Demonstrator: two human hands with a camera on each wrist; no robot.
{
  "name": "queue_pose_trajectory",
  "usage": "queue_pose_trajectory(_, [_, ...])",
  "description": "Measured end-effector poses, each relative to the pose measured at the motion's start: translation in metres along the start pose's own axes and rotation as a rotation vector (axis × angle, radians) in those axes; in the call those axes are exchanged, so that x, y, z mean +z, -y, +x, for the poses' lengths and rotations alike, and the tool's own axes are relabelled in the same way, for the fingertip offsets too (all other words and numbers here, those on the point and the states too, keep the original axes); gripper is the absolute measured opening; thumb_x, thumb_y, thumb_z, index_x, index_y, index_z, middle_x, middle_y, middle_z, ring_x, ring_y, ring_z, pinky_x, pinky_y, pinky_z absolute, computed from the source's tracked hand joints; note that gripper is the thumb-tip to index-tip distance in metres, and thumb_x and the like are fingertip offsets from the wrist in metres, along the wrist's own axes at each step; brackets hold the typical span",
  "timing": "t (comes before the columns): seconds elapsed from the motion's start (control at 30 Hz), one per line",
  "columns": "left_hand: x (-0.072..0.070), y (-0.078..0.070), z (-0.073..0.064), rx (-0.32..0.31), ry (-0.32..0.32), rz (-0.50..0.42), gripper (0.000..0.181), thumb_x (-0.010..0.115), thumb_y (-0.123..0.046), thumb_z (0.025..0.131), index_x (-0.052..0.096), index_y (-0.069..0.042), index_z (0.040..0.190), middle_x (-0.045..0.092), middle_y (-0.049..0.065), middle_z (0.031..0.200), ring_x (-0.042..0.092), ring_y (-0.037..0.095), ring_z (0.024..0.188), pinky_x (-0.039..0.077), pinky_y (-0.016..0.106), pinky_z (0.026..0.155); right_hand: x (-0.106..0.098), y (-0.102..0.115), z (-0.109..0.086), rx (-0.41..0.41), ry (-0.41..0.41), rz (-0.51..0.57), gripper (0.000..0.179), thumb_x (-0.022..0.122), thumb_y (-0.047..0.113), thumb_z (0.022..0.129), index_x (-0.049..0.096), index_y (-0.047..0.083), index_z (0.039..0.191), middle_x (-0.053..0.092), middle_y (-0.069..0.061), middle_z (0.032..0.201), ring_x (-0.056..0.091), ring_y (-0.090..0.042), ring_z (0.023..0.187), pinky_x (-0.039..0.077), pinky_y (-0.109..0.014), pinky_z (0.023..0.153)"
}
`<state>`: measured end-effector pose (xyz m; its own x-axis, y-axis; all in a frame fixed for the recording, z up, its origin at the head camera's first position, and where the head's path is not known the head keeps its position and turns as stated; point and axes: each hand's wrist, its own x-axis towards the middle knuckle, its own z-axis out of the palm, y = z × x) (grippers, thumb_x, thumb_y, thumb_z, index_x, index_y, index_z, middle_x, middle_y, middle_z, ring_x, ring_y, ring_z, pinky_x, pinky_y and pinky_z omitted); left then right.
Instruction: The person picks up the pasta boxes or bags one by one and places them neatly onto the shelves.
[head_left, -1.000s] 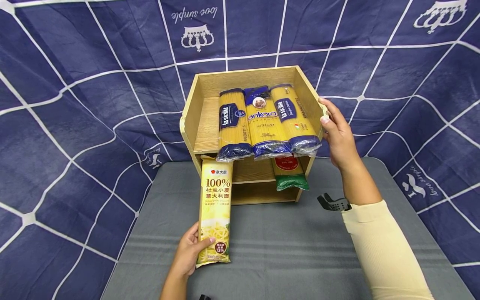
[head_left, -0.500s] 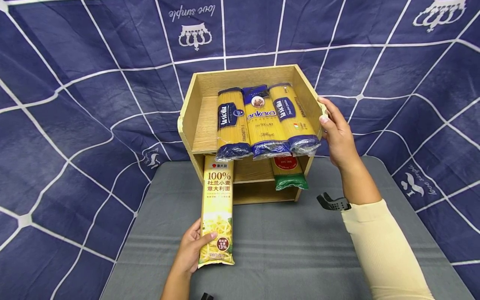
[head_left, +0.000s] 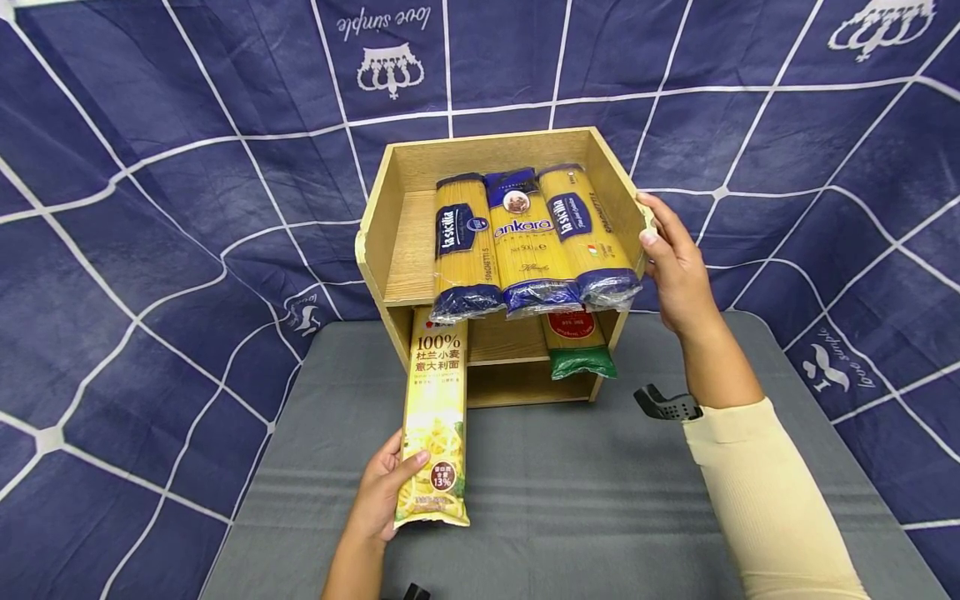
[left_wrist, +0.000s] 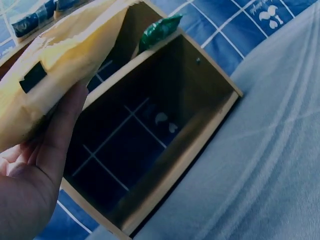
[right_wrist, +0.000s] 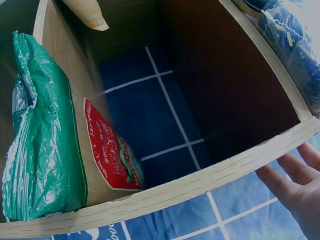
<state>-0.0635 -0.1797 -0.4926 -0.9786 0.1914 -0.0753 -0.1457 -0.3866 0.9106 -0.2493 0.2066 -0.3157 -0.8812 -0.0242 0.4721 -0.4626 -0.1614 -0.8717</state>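
Note:
My left hand (head_left: pixel 382 492) grips the near end of a yellow pasta packet (head_left: pixel 435 417) with Chinese lettering, thumb on top and fingers beneath. The packet's far end reaches into the left of the middle compartment of a wooden shelf (head_left: pixel 408 262); the packet's tip (right_wrist: pixel 90 14) shows inside from the right wrist view. With my right hand (head_left: pixel 678 279) I hold the front edge of the shelf's right side panel; fingertips touch its outer side in the right wrist view. A green-ended pasta packet (head_left: pixel 581 346) with a red label lies at the right of the middle compartment.
On the top level lie two La Sicilia spaghetti packets (head_left: pixel 467 242) (head_left: pixel 588 233) with an Ankara packet (head_left: pixel 531 242) between them, their ends jutting over the front edge. The shelf stands on a grey cloth (head_left: pixel 570 483), before a blue, white-lined curtain (head_left: pixel 285 108).
My left hand has pushed the yellow pasta packet slightly right and deeper into the middle compartment, hiding more of its top. My right hand stays on the side panel.

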Motion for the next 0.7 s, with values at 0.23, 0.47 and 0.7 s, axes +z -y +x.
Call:
queue_pose_trajectory(0.23, [0.008, -0.008, 0.001, 0.025, 0.033, -0.063, 0.049, 0.046, -0.007, 0.104, 0.033, -0.008, 0.151, 0.075, 0.003, 0.111, 0.075, 0.018, 0.096, 0.061, 0.035, 0.080, 0.000, 0.000, 0.000, 0.001, -0.001, -0.008, 0.046, 0.050, 0.016, 0.102, 0.053, 0.023, 0.147, 0.052, -0.006, 0.143, 0.050, -0.024, 0.124, 0.053, -0.024, 0.085])
queue_pose_trajectory(0.47, [0.015, -0.017, 0.001, 0.049, 0.050, -0.112, 0.050, 0.043, -0.009, 0.106, 0.026, -0.005, 0.153, 0.073, 0.002, 0.111, 0.074, 0.016, 0.096, 0.061, 0.029, 0.078, 0.001, 0.002, -0.001, 0.004, 0.003, -0.011, 0.046, 0.050, 0.016, 0.102, 0.053, 0.023, 0.147, 0.052, -0.005, 0.143, 0.050, -0.023, 0.123, 0.053, -0.023, 0.085])
queue_pose_trajectory(0.7, [0.020, -0.022, 0.004, 0.059, 0.052, -0.137, 0.063, 0.042, -0.011, 0.107, 0.009, 0.001, 0.158, 0.071, 0.000, 0.119, 0.071, 0.012, 0.102, 0.058, 0.026, 0.083, 0.000, 0.001, -0.001, 0.007, 0.011, -0.003, 0.046, 0.049, 0.015, 0.102, 0.052, 0.023, 0.147, 0.052, -0.005, 0.144, 0.049, -0.023, 0.124, 0.052, -0.023, 0.086])
